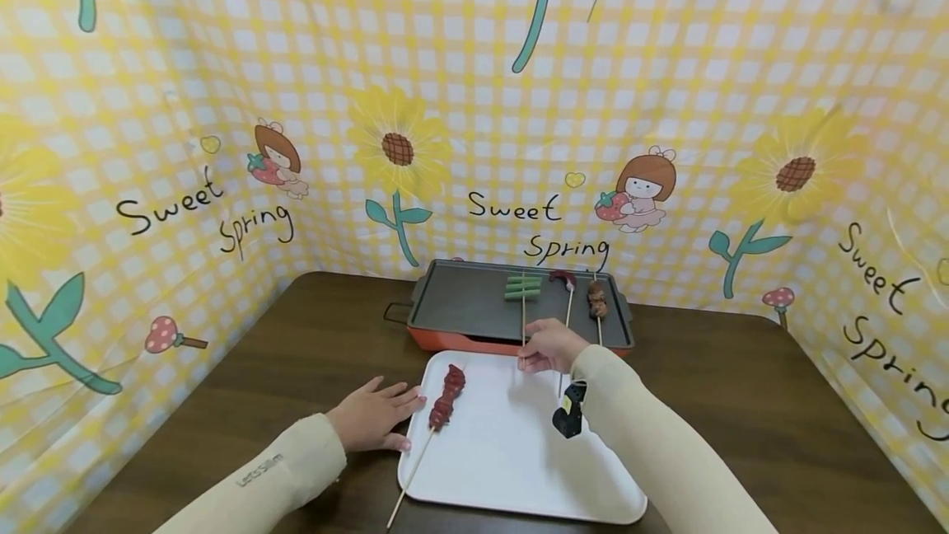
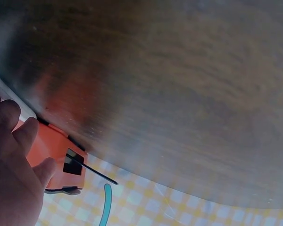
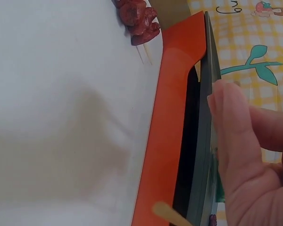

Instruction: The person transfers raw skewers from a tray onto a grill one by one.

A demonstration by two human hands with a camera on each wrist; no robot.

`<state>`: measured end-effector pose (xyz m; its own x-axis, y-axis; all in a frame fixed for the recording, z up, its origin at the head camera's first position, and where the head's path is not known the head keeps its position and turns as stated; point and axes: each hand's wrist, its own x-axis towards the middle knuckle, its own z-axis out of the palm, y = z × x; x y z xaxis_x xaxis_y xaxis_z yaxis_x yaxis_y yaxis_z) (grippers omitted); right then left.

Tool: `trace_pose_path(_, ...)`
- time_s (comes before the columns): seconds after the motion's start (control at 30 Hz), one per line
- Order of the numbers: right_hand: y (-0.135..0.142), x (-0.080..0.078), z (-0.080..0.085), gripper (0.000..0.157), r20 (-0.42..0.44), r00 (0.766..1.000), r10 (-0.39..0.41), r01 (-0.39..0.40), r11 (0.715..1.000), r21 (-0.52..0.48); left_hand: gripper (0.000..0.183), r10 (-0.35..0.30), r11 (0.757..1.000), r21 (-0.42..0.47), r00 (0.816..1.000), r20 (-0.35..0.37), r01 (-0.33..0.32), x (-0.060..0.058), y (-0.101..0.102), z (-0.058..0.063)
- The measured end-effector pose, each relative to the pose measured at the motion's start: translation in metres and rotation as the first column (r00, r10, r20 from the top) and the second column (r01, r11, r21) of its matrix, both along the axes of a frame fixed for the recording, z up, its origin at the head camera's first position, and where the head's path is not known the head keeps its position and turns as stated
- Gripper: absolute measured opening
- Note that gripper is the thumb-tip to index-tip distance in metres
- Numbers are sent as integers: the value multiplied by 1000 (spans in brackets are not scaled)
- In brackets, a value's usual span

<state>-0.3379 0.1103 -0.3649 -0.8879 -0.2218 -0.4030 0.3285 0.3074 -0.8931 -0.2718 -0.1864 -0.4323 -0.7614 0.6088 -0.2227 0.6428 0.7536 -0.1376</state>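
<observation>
My right hand (image 1: 552,344) pinches the lower part of the stick of a skewer of green vegetable pieces (image 1: 522,288), which lies over the grill pan. In the right wrist view the fingers (image 3: 236,127) are close together and hide the pinched stick. With fingers spread, my left hand (image 1: 374,414) rests at the left rim of a white tray (image 1: 511,468); the left wrist view shows only part of its fingers (image 2: 26,136). On that tray lies a skewer of dark red meat pieces (image 1: 448,396), its stick reaching past the front left edge.
Behind the tray stands an orange electric grill (image 1: 460,341) with a flat dark plate (image 1: 460,295) and a wire handle (image 1: 396,313) at its left. A curled purple-red skewer (image 1: 565,280) and a brown meat skewer (image 1: 597,301) lie on its right side. Checked cloth hangs around the wooden table (image 1: 296,353).
</observation>
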Motion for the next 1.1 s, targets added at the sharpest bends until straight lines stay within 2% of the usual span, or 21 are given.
trace_pose_path(0.23,-2,1,-3,52,-38,999,-9,11,998,54,69,5,1000,-11,1000,-2,-5,1,1,0)
trace_pose_path(0.47,-4,5,-3,50,-87,995,-49,60,991,120,69,30,999,-17,1000,8,-30,1,1,-1)
trace_pose_path(0.73,1,9,-1,41,-243,970,-28,92,962,255,69,13,999,-29,1000,-14,-14,1,6,1)
trace_pose_path(0.93,-3,25,1,37,-290,957,6,59,974,217,69,4,1000,-9,1000,-7,-4,0,4,-3)
trace_pose_path(1.1,-23,52,-8,37,-281,956,77,-35,988,151,70,14,1000,2,1000,-11,-14,1,-1,-4)
